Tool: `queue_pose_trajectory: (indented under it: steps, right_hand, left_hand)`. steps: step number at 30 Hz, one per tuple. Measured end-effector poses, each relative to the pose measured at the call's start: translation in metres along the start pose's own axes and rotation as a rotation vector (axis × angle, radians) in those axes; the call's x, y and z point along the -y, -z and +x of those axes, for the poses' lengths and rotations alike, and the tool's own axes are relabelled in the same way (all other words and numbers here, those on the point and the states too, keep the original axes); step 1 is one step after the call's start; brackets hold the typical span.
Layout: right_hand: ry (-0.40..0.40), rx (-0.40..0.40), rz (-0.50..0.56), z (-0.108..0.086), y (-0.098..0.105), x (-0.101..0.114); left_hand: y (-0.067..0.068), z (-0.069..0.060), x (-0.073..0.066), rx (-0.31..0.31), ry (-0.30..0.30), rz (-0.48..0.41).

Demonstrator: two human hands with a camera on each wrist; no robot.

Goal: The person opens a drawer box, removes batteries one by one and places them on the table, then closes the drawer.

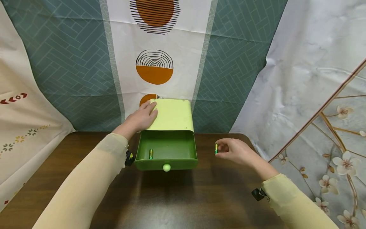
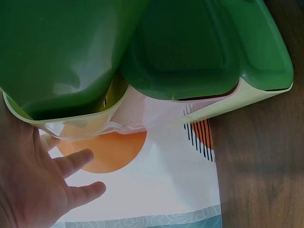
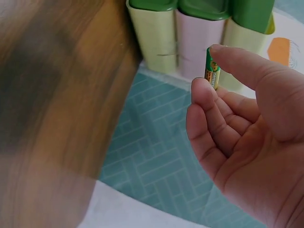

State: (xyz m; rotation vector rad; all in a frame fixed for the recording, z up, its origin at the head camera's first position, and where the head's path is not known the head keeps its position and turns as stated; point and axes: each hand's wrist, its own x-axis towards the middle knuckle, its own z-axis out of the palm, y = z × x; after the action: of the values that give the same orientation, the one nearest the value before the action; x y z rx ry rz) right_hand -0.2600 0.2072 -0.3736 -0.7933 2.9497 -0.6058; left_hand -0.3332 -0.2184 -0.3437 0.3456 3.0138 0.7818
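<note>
A small drawer cabinet point(image 1: 171, 114) with a pale yellow-green top stands on the table. Its top green drawer point(image 1: 166, 164) is pulled out, with a round light-green knob point(image 1: 166, 167) on the front. Inside, toward the left, one green and gold battery point(image 1: 151, 154) stands or lies; which cannot be told. My left hand point(image 1: 142, 118) rests on the left edge of the cabinet's top, fingers spread. To the right of the cabinet, my right hand point(image 1: 235, 151) pinches a second battery point(image 3: 212, 71) between thumb and fingers, above the table and apart from the drawer.
Below the open drawer, the right wrist view shows a pink middle tier point(image 3: 197, 40) and another yellow-green tier point(image 3: 154, 40), both with green drawers. The dark wooden table point(image 1: 171, 200) ends at patterned cloth point(image 1: 246, 47) behind it. More cloth hangs at both sides.
</note>
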Motion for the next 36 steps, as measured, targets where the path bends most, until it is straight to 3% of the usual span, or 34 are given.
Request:
queue_pose_trajectory:
  steps: [18,36]
  right_hand:
    - [-0.038,0.034,-0.007,0.008,-0.032,-0.037]
    - [-0.040,0.064,-0.012,0.030,-0.054,-0.052]
  left_hand:
    - [0.002,0.001,-0.001,0.007,-0.002,-0.010]
    - [0.001,-0.003,-0.001,0.010,-0.002,-0.017]
